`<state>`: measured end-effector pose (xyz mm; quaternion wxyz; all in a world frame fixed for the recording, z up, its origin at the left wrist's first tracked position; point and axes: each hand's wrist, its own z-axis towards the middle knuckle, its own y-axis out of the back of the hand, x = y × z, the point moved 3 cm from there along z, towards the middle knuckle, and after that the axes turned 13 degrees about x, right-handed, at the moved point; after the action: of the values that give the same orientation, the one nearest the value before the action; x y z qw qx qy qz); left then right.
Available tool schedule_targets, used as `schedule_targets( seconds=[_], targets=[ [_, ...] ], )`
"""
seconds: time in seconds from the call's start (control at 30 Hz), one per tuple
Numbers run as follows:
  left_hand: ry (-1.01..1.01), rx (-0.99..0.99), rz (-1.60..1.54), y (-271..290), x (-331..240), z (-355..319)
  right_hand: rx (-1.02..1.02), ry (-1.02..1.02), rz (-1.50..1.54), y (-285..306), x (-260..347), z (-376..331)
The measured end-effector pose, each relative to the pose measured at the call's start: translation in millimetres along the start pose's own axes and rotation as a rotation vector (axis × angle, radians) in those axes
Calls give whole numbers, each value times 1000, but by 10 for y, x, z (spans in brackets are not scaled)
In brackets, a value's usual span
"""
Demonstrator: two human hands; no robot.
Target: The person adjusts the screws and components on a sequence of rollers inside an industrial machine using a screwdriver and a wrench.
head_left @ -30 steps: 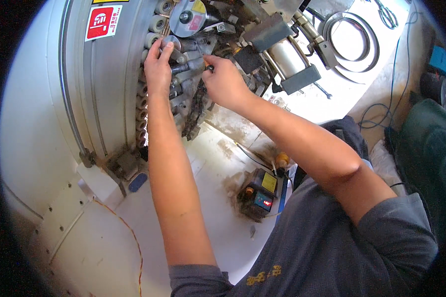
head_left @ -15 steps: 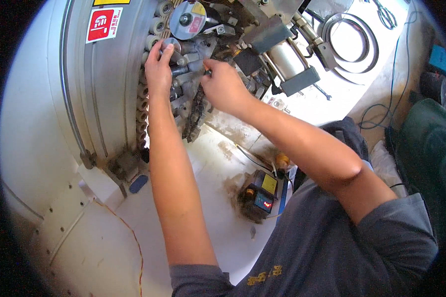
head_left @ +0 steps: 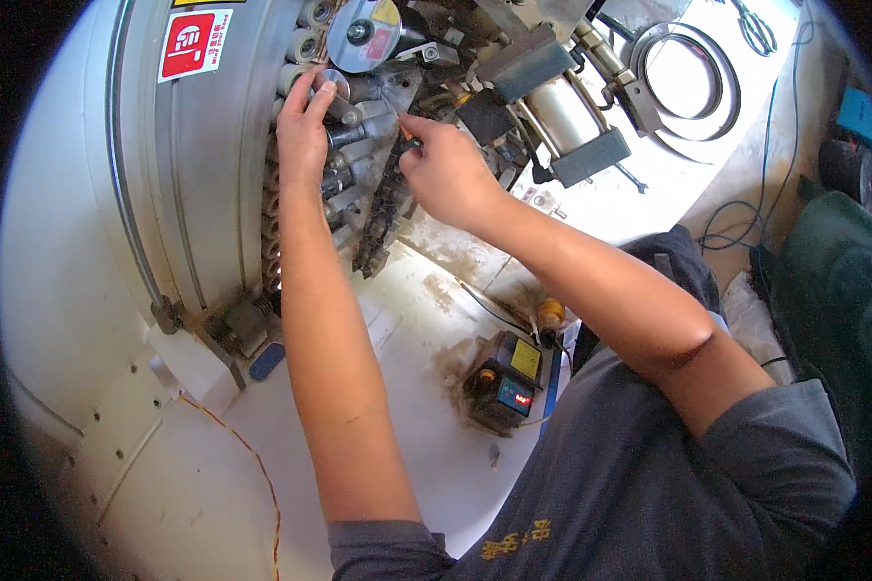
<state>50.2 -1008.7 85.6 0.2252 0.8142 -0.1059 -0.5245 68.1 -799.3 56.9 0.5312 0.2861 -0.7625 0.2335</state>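
Machine housing (head_left: 213,174), grey metal, curved, red sticker at top. Left hand (head_left: 305,126) up against its roller column, fingertips pinching a small round silver knob (head_left: 332,81). Right hand (head_left: 446,174) just beside it, fingers pressed together on a thin metal pin (head_left: 394,108) above a dark hanging chain (head_left: 383,208). Small control box (head_left: 502,382) with yellow label on the white surface (head_left: 407,320) below.

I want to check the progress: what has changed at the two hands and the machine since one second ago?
Very little. The left hand keeps its fingertips on a small round knob among the rollers. The right hand stays at the dark chain, its fingers pinching close by; any shift is too slight to tell apart from head motion. The small meter box on the white table has not moved.
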Motion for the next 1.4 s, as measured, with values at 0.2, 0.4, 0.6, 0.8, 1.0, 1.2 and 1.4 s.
schedule_targets(
  seconds=[0.2,0.4,0.6,0.8,1.0,1.2,1.4],
  targets=[
    [-33,-53,-9,24,36,-10,42,8,-37,11,22,43],
    [-6,-9,2,6,39,25,-4,46,-46,66,50,39],
    [-20,-21,52,10,37,20,-34,34,-35,9,84,176],
    [-37,-20,15,67,111,17,154,-94,595,-188,481,125],
    [-63,5,21,-7,9,74,3,-16,389,-167,314,404],
    [-44,-41,114,57,51,43,73,-39,317,-205,316,353],
    [11,-12,96,-65,-44,30,105,-42,308,-85,97,252]
  ],
)
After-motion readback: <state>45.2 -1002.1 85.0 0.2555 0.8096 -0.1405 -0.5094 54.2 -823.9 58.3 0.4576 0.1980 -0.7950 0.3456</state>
